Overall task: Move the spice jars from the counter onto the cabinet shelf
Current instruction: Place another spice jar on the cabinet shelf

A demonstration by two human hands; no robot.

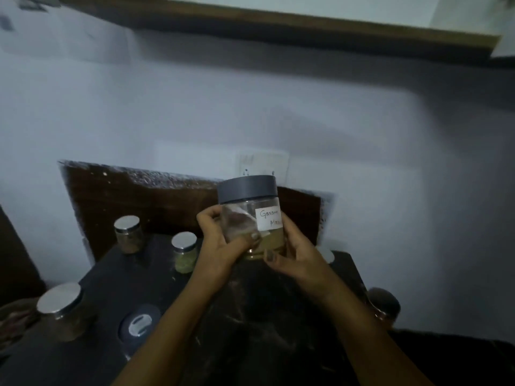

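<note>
I see both hands wrapped round a clear labelled jar (250, 218) with a grey lid, held up above the dark counter (156, 280). Left hand (220, 240) clasps its left side, right hand (295, 252) cups the lower right. Four silver-lidded jars on the counter at left (60, 313), (128, 234), (184, 252) and right edge (384, 303). Wooden shelf (278, 26) overhead.

We note a clear jar (252, 221) with grey lid (247, 188), white handwritten label (269, 219) and yellowish-brown contents. Counter (139, 274) is black, faintly streaked. Silver-lidded jars (184, 252) hold greenish and brown spices. Wall (195, 107) is pale bluish-white.
</note>
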